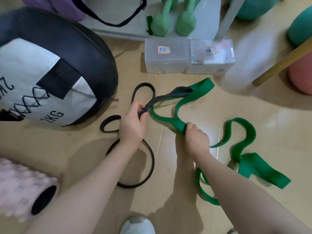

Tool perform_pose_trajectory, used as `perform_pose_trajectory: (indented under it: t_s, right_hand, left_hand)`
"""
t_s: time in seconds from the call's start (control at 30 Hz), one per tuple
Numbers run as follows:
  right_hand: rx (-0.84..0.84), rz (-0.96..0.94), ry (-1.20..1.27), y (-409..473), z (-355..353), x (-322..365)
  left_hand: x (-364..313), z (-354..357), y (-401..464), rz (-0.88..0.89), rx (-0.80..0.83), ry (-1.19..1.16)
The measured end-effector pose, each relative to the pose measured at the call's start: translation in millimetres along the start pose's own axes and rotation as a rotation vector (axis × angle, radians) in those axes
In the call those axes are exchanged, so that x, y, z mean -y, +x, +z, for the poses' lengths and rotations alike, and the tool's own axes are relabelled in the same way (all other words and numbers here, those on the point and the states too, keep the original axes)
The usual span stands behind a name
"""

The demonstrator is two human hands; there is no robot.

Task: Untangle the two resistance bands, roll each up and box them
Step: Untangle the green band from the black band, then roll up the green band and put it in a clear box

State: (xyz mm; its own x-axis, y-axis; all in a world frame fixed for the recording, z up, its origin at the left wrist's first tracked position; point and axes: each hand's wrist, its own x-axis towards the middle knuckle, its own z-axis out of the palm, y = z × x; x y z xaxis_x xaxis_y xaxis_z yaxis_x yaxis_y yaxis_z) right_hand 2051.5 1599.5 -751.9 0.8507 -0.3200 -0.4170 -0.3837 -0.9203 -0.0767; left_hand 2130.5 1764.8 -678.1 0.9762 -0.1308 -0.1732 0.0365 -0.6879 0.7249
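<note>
Over a wooden floor (168,191), left hand (131,125) pinches the black band (143,110), right hand (195,137) grips the green band (179,124); easing them apart slowly, apparently still interlooped, should avoid tightening.

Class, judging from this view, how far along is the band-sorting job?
Done: nothing yet. In hand: the left hand grips the black band, the right hand the green band, still crossed. Left: separating, rolling, and filling the two boxes.
</note>
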Motion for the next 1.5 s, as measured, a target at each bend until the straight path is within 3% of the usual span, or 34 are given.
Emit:
perform_pose_trajectory:
  t_s: [0.17, 0.33, 0.4, 0.5, 0.57, 0.73, 0.83, 0.9, 1.07, 1.17, 1.27, 1.37, 1.5]
  right_hand:
    - [0.004, 0.270, 0.295, 0.1, -20.5, -54.1]
    - [-0.279, 0.509, 0.571, -1.5, -44.9, -111.1]
    - [-0.156, 0.467, 0.458, -6.4, -44.7, -113.9]
    - [0.096, 0.309, 0.141, -23.1, -23.8, -94.7]
    - [0.157, 0.252, 0.029, -35.2, -3.7, -85.7]
    - [0.171, 0.242, -0.028, -40.3, 7.8, -85.6]
    - [0.213, 0.228, -0.064, -34.5, 4.8, -84.8]
    - [0.236, 0.236, -0.020, -32.7, -3.4, -86.3]
    - [0.112, 0.124, 0.151, -47.0, -48.5, -101.7]
    - [0.144, 0.053, 0.062, -59.9, -82.5, -122.9]
    - [0.211, 0.135, 0.040, -69.3, -111.2, -147.2]
    - [0.197, 0.201, 0.076, -72.3, -120.5, -167.6]
    - [0.228, 0.144, 0.072, -69.1, -107.6, -188.3]
  left_hand:
    - [-29.6, 7.5, -0.3, -0.074, -0.093, -0.267]
    - [-52.3, 22.7, 8.0, -0.008, -0.182, -0.365]
    - [-43.5, 39.9, 5.6, -0.029, -0.115, -0.207]
    - [-5.6, 66.3, -3.6, -0.242, 0.067, 0.129]
    - [19.4, 72.6, -13.3, -0.302, 0.181, 0.369]
    - [57.9, 69.6, -40.9, 0.138, 0.383, 0.672]
    - [41.9, 69.9, -38.8, 0.006, 0.441, 0.810]
    - [29.8, 70.1, -32.2, -0.048, 0.466, 0.788]
    - [10.0, 65.2, -18.4, 0.203, 0.361, 0.488]
    - [-19.2, 61.9, -16.6, 0.205, 0.510, 0.293]
    - [-52.1, 58.8, -18.7, 0.197, 0.670, 0.187]
    - [-80.6, 71.3, -18.1, 0.265, 0.735, 0.125]
    - [-100.3, 110.4, -24.9, 0.367, 0.769, 0.201]
